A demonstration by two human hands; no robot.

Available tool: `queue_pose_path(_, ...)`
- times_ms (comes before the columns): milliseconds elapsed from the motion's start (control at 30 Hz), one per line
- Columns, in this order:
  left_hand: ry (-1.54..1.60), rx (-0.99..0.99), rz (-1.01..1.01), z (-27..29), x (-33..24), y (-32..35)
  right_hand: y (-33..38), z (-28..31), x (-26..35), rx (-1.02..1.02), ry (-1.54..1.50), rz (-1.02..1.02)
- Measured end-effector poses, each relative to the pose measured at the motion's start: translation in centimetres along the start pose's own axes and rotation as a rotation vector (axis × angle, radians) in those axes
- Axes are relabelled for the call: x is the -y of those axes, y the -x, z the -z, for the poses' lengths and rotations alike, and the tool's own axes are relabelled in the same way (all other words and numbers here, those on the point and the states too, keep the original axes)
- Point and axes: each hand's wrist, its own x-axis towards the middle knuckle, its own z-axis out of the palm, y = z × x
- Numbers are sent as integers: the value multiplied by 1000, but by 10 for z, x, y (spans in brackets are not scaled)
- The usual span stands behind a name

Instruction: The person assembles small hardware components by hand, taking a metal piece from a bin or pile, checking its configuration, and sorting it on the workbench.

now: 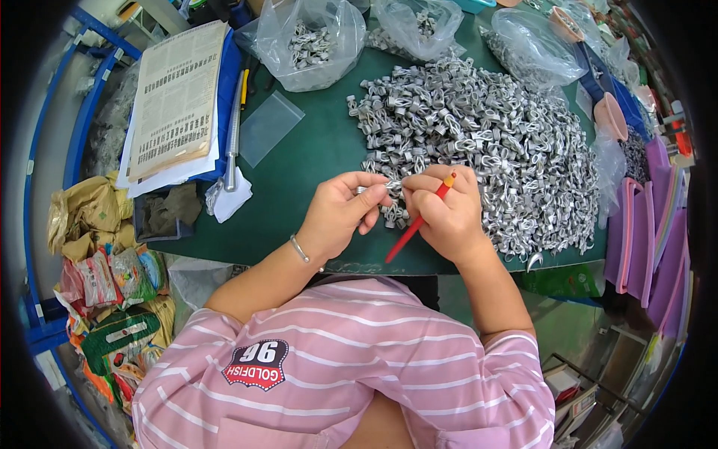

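A small grey metal clip (392,185) is pinched between the two hands just above the near edge of the green table (314,161), close to the middle of the view. The left hand (340,212) is curled shut around the clip's left end, thumb and forefinger pressed on it, with a thin silver bracelet (299,248) worn at the wrist. At 3 o'clock of the clip, the right hand (443,213) is closed on the clip's other end, and a red pencil-like tool (416,223) with an orange tip is gripped in the same fist, slanting down toward 7 o'clock.

From 12 to 4 o'clock of the hands, a large heap of grey metal clips (486,138) is spread over the table. At 11 to 1 o'clock, clear plastic bags (314,45) partly filled with the same clips are set. An empty small clear bag (269,127) lies at 10 o'clock, and a stack of printed papers (176,97) is seen further toward 10 o'clock. Purple flat cases (651,239) are stood at 3 o'clock by the table's right edge. Crumpled colourful wrappers (105,277) are piled at 8 o'clock, beside the table.
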Motion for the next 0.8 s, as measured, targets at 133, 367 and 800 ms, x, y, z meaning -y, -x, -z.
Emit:
queue_pose_path(133,-72,-14,-51,3,-4,9,14,-8,8,-117,-440,-381)
queue_pose_path(367,-684,114,-694,-4,-12,17,30,-20,35,-339,-1306,-814)
queue_pose_path(800,50,95,15,-2,6,20,32,-23,43,-425,-836,-412)
